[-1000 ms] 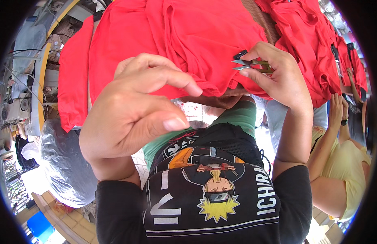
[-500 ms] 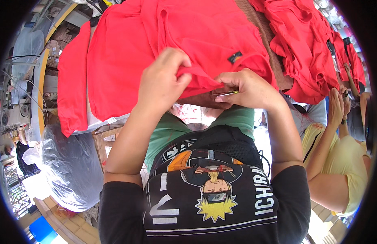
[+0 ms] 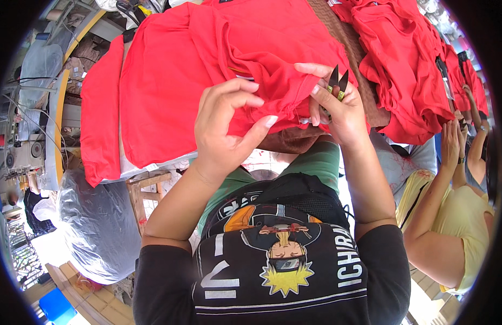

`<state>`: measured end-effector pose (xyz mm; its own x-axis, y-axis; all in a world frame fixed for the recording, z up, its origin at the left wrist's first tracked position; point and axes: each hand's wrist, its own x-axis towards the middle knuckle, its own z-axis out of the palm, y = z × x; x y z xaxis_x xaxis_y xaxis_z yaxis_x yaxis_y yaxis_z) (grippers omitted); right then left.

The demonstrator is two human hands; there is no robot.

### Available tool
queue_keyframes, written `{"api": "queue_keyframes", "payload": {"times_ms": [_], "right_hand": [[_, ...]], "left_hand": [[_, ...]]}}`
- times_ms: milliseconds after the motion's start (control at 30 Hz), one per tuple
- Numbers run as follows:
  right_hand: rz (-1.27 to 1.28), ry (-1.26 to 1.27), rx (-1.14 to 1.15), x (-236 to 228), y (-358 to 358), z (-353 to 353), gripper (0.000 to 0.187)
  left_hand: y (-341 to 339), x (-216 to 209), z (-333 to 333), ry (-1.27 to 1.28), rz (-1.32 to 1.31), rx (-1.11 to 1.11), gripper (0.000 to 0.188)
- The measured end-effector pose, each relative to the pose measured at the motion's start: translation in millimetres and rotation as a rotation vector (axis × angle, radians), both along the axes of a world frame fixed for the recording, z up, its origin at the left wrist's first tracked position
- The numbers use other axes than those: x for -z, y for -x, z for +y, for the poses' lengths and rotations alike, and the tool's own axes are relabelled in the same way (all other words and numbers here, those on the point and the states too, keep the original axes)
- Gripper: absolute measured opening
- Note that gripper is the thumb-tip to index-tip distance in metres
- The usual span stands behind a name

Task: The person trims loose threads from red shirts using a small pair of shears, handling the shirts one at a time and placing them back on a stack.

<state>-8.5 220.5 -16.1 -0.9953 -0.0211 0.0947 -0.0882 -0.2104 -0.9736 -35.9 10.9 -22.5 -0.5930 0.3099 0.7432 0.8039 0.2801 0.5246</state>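
Red garments (image 3: 169,81) lie in a broad layer across the table before me. My right hand (image 3: 345,116) holds a pair of small thread snips (image 3: 342,86), their dark pointed blades tilted up past the fingers. Its thumb and forefinger are at the garment's bunched edge; whether they pinch the cloth I cannot tell. Left of it, my left hand (image 3: 221,127) hovers over the near part of the garment, with fingers curved and thumb apart, nothing visible between them. Folds of red cloth gather between both hands.
A brown cloth (image 3: 351,40) runs beneath the red garments. More red garments (image 3: 399,70) are heaped at right, beside a person in yellow (image 3: 445,227). At left stand a plastic-wrapped bundle (image 3: 96,227) and a wooden frame (image 3: 145,189). A blue object (image 3: 56,306) sits lower left.
My left hand has come away from the cloth edge and opened. The right hand has turned upward and moved slightly right, bringing the snips' blades upright. The garment's dark label no longer shows.
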Motion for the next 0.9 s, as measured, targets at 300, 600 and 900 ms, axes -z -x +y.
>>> {"api": "queue_keyframes", "payload": {"times_ms": [300,600,900], "right_hand": [[-0.091,-0.021,0.079,-1,2,-1,0.028],[-0.071,-0.398,0.069,11,-11,-7,0.013],[-0.010,-0.514,0.108,5,-11,-7,0.020]], "left_hand": [[-5,-3,15,0.172,-0.584,0.127,0.038],[-5,12,20,-0.314,-0.945,0.231,0.035],[-7,7,21,-0.160,-0.759,0.099,0.019]]}}
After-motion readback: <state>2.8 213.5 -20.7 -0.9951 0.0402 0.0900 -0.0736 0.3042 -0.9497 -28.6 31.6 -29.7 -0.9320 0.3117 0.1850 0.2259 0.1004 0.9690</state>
